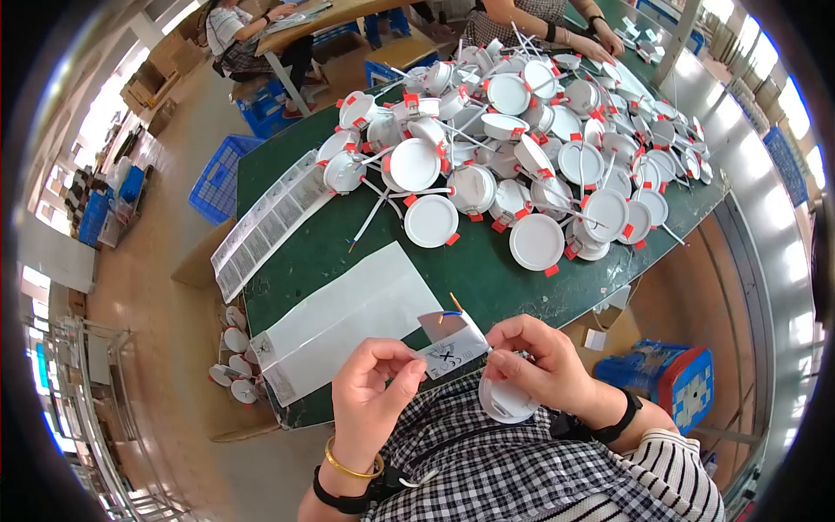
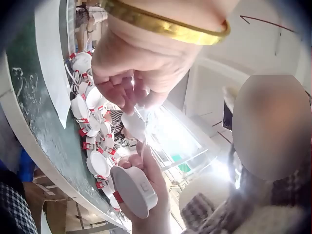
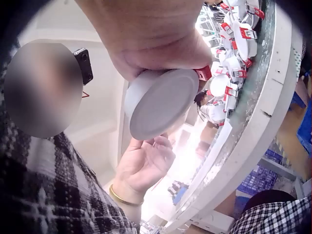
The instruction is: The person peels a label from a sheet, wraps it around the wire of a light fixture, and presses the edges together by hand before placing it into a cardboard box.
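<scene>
My left hand pinches the lower left corner of a small printed label between thumb and fingertips. The label stands bent around a white cable, whose bare-ended blue and brown wires stick up past it. My right hand holds a round white downlight, its thumb and forefinger at the label's right edge. In the right wrist view the downlight's flat face shows below the right palm, with a red clip at its edge. Left wrist view: the downlight lies against the right hand's fingers.
A large heap of white downlights with red clips and loose cables covers the far part of the green table. Before me lie a mostly blank white sheet and a printed label sheet. A box of downlights stands left; another person's hand works behind the heap.
</scene>
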The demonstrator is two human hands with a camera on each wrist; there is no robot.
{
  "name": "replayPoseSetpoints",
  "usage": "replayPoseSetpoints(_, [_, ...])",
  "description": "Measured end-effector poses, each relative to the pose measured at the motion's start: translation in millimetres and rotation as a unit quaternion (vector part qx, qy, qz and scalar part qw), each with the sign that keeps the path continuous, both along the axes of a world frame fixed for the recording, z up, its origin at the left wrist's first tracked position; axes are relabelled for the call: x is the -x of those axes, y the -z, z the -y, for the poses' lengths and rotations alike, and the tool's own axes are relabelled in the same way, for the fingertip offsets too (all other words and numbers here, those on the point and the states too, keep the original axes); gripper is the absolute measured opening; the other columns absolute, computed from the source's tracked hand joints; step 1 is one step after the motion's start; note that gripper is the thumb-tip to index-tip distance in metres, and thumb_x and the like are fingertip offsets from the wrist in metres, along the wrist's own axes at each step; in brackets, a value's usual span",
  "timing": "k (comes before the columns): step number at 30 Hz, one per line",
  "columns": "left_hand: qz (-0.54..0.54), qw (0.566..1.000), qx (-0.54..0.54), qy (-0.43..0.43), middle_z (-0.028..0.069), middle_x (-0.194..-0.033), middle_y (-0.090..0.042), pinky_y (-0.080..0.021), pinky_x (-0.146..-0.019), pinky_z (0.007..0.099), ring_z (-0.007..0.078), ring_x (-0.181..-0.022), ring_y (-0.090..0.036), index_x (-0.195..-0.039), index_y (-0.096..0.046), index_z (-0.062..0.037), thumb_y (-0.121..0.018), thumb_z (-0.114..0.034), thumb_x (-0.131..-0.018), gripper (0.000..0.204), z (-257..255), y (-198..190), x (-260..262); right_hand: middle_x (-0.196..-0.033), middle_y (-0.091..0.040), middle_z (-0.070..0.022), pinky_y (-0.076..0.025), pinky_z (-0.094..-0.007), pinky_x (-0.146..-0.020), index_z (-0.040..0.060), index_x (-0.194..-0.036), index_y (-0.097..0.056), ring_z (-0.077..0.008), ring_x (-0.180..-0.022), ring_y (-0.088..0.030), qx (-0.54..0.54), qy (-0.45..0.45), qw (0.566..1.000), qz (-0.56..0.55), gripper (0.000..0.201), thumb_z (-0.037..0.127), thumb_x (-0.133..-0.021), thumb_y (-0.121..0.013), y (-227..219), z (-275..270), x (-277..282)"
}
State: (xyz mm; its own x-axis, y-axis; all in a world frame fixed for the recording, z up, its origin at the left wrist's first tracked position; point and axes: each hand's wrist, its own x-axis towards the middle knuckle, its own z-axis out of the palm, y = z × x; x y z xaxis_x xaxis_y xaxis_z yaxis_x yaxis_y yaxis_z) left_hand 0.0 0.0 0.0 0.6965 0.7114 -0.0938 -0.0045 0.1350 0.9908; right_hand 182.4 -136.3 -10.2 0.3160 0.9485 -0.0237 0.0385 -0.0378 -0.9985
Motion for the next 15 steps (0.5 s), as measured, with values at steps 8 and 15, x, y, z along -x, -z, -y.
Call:
replayPoseSetpoints(8, [0.084,0.994,-0.066,-0.018,0.01,-0.105,-0.06,-0.048,-0.075,0.0252,0.0119,-0.087,-0.058,-0.094,-0.059,-0.0005,-0.063,0.001,-0.085,0.01,-5.4,4.5,-4.3,-0.081,-0.065,-0.0023,-0.05,-0.023,-0.066,0.0004,-0.106,-0.054,-0.008,-0.076,-0.064,0.013,-0.008,0.999,-0.028,0.019,0.008,-0.09,-0.06,-3.2,0.2,7.7])
replayPoseSetpoints(15, [0.094,0.992,0.08,0.019,0.0103,-0.105,-0.06,-0.046,-0.07,0.0212,0.0066,-0.081,-0.054,-0.095,-0.055,-0.0004,-0.059,0.0,-0.089,0.007,-5.7,-0.5,-1.6,-0.08,-0.064,-0.0026,-0.049,-0.0218,-0.065,-0.0001,-0.105,-0.051,-0.0072,-0.075,-0.062,0.007,-0.019,0.999,-0.041,0.016,0.007,-0.092,-0.056,-7.1,4.6,14.0])
